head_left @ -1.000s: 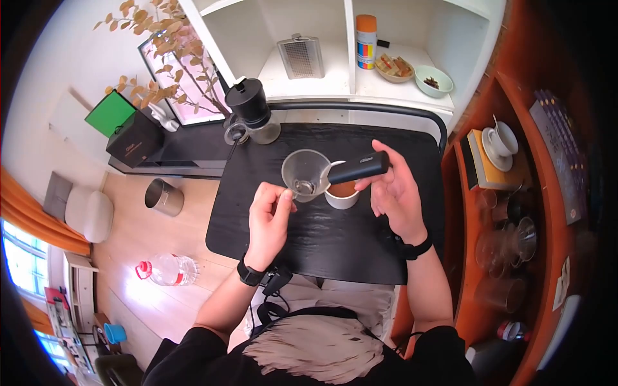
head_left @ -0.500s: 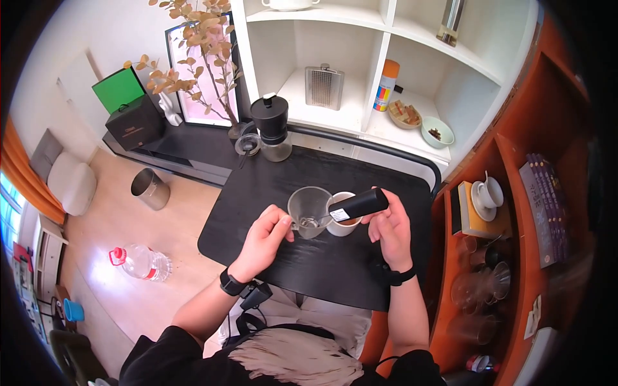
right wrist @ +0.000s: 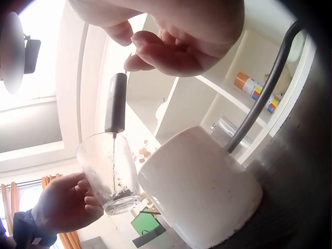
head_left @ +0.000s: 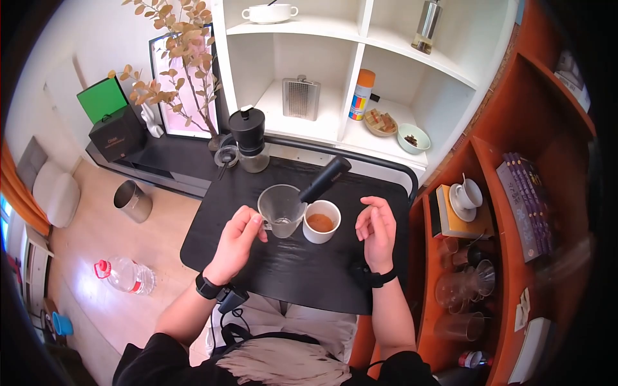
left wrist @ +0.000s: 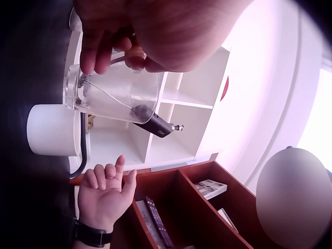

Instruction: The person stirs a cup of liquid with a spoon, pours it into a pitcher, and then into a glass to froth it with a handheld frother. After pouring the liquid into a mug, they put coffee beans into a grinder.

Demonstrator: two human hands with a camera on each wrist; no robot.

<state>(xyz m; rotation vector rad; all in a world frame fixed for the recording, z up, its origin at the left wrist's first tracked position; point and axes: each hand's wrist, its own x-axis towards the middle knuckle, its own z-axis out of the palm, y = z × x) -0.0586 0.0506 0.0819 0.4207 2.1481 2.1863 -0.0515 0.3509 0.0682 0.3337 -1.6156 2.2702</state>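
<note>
My left hand (head_left: 235,243) pinches the handle of a clear glass mug (head_left: 273,204) over the black table. Inside the mug stands a black handheld milk frother (head_left: 326,179); its thin metal shaft reaches down to the bottom, and the body leans out past the rim. In the right wrist view, dark specks cling near the base of the glass mug (right wrist: 106,171). Just right of it, a white cup (head_left: 320,237) with brown liquid sits on the table. Beyond that cup, my right hand (head_left: 378,233) hovers with relaxed, bent fingers and holds nothing.
A black coffee grinder (head_left: 248,132) stands at the table's (head_left: 309,280) back left corner. Behind runs a black rail (head_left: 360,154) before white shelves holding a flask (head_left: 300,98), a spray can (head_left: 362,95) and bowls. An orange-brown shelf (head_left: 421,257) with glassware borders the right side.
My right hand has let go of the frother and drawn back to the right. The frother now leans up in the glass mug, which my left hand still grips. The head view has shifted.
</note>
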